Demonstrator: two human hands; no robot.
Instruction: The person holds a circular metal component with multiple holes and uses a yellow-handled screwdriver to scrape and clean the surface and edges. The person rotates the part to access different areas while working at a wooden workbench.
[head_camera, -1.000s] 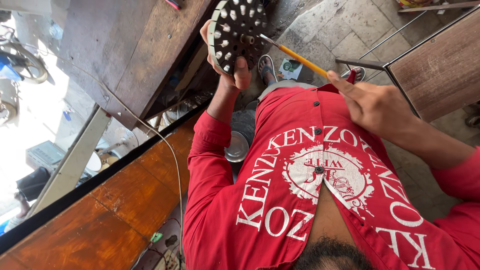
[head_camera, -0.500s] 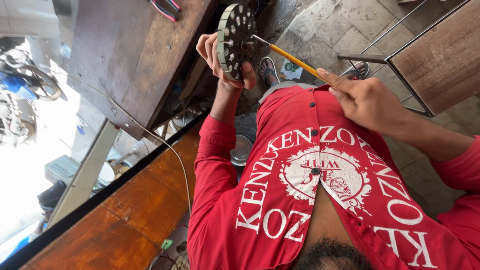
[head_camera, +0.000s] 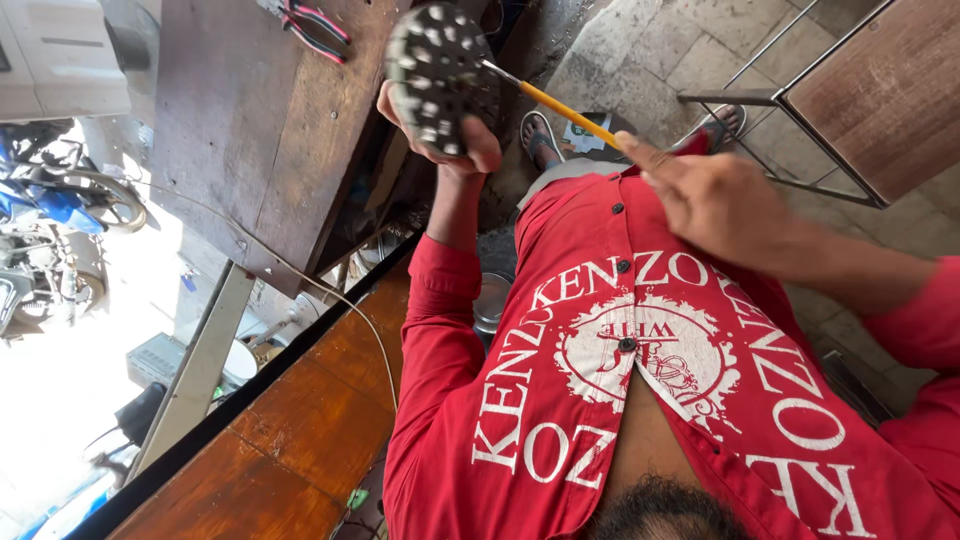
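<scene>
My left hand (head_camera: 455, 135) grips a round metal disc (head_camera: 437, 75) with many holes, holding it up at arm's length by its lower edge. My right hand (head_camera: 715, 200) holds a thin tool with a yellow shaft (head_camera: 565, 108). Its metal tip touches the disc near the centre. Both sleeves and the shirt (head_camera: 620, 400) are red with white print. The tool's handle end is hidden in my right hand.
A dark wooden workbench (head_camera: 250, 130) with red and black cables (head_camera: 315, 22) stands left of the disc. An orange-brown wooden counter (head_camera: 290, 430) runs below it. A wooden stool with a metal frame (head_camera: 850, 90) stands at the right on a stone-tiled floor (head_camera: 650, 50). Parked motorcycle (head_camera: 50, 220) at far left.
My left hand has turned the disc and shifted it left, so its face now looks more toward me. My right hand and the yellow tool followed slightly left and down.
</scene>
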